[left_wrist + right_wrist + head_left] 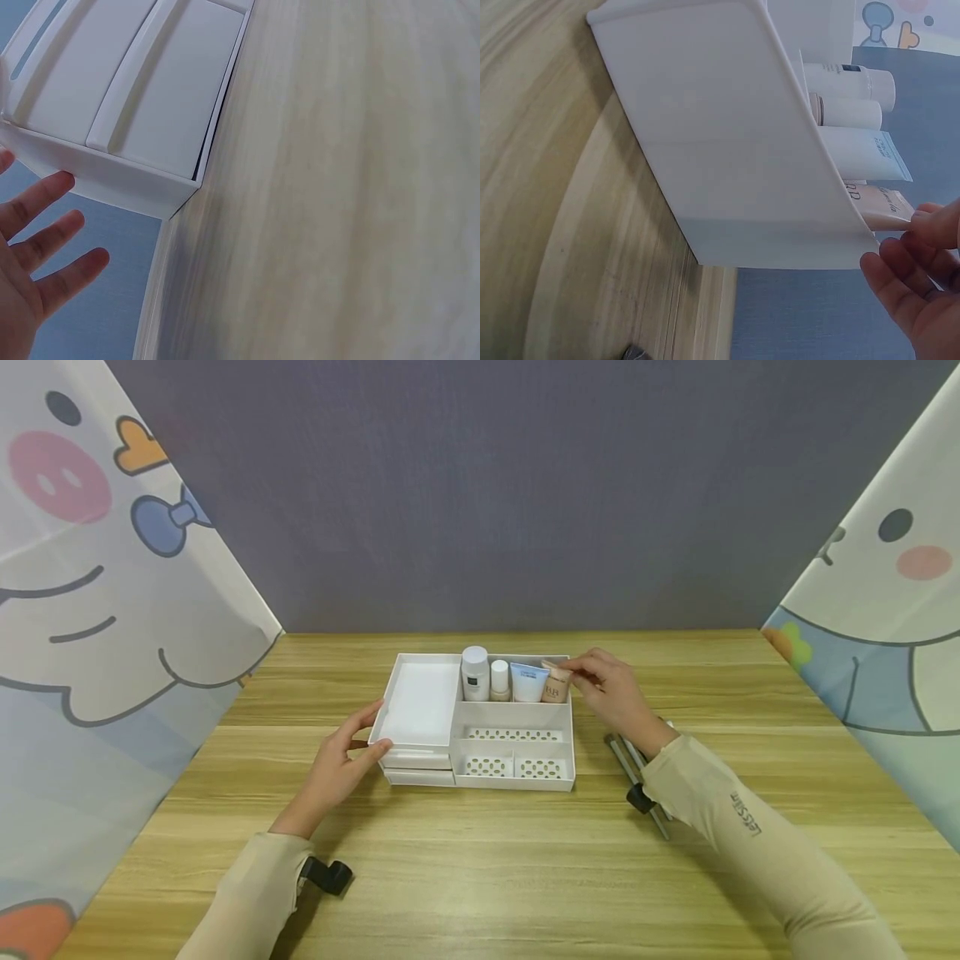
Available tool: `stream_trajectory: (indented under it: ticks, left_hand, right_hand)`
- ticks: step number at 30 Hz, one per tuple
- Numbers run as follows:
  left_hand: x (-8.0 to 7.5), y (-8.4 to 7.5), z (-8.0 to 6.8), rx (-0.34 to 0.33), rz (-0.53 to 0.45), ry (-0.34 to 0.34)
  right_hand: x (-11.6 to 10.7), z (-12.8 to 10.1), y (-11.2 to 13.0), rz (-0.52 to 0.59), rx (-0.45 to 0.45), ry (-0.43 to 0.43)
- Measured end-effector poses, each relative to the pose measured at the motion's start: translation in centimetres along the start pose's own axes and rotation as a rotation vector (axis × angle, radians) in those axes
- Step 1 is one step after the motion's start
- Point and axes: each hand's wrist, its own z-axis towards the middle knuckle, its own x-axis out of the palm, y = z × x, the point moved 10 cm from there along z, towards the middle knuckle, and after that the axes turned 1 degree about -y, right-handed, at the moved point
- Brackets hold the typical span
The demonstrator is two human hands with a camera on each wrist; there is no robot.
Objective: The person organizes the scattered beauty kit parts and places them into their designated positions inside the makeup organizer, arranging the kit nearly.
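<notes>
A white desktop organizer (513,781) stands on the table. My left hand (339,760) is at its left side, the thumb at the front corner and the fingers spread, fairly straight, along the side wall. In the left wrist view its drawer fronts (169,97) show above the fingers. My right hand (611,687) pinches the top end of a beige BB cream tube (556,685) in the back right compartment; thumb and fingertip meet on it in the right wrist view. Beside that tube stand a blue-and-white tube (529,682), a small white-capped bottle (500,680) and a taller white bottle (476,673).
Makeup brushes, thin with grey handles (624,762), lie on the wooden table (480,868) right of the organizer, partly hidden under the right forearm. A dark grey panel (517,502) rises behind, with cartoon-printed cloths (112,635) at both sides.
</notes>
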Motion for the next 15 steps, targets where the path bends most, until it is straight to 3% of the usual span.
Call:
stream_trajectory:
  ticks: [15]
  left_hand:
    - [0.1,0.3,0.0,-0.031,-0.010,0.018]
  right_hand:
    - [-1.8,-0.1,-0.6,0.005,0.009,-0.031]
